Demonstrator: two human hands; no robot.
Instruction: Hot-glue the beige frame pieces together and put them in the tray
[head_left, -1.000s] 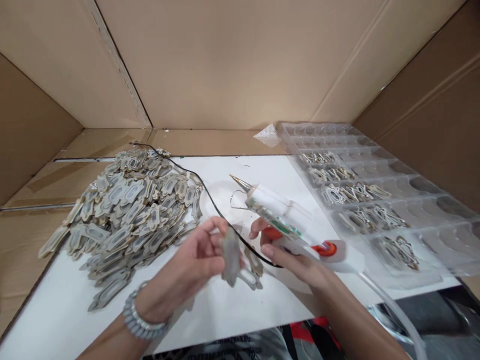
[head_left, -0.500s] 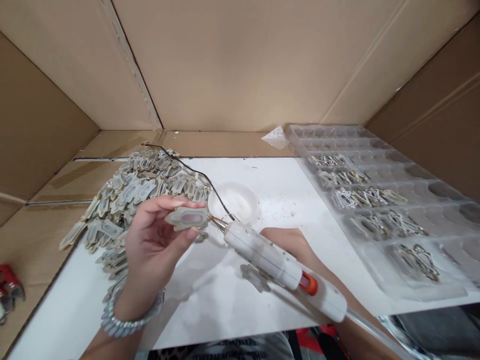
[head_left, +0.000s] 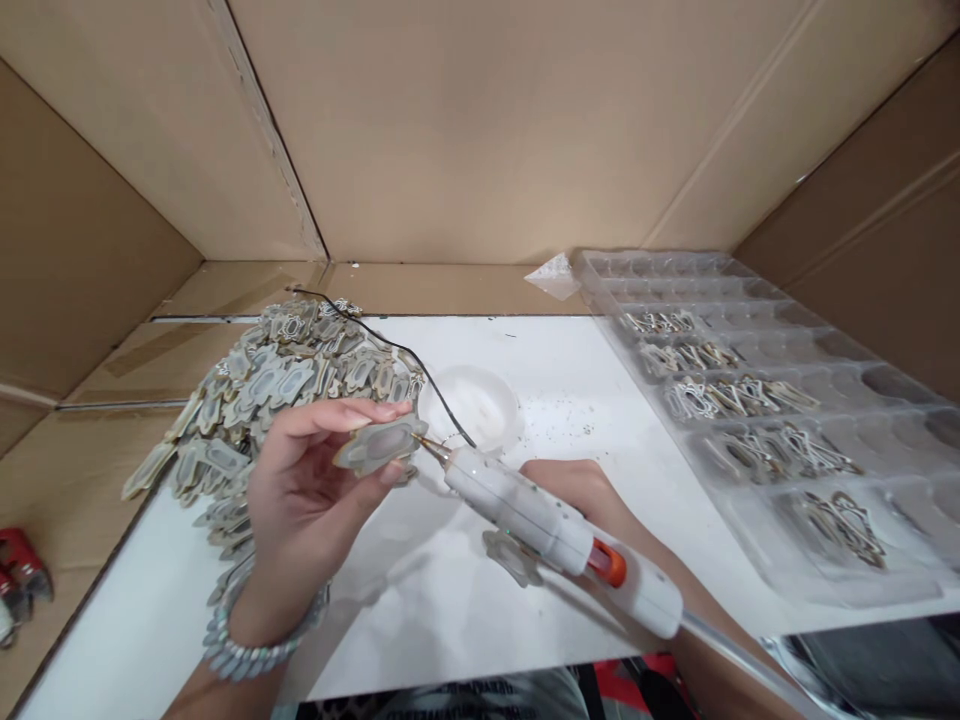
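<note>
My left hand (head_left: 319,495) pinches a flat grey frame-shaped piece (head_left: 377,446) by its upper and lower edges, thumb below and fingers above. A white hot glue gun (head_left: 517,505) sits in my right hand (head_left: 574,487), whose fingers are mostly hidden behind its body. The metal nozzle (head_left: 431,447) meets the right end of the piece. From the gun's rear sticks out a clear glue stick (head_left: 739,660). Under the gun, another grey piece (head_left: 511,558) lies on the white table (head_left: 405,620).
A large heap of similar pieces (head_left: 262,380) covers the table's left side. Behind the gun stands a shallow white dish (head_left: 472,400), crossed by a black cord (head_left: 390,343). A clear compartment tray (head_left: 757,500) with frame pieces is at right. Cardboard walls (head_left: 480,130) enclose the back and sides.
The grey piece has tilted slightly in my left hand, its left end lower. The glue gun has shifted a little left, its nozzle still at the piece's right end.
</note>
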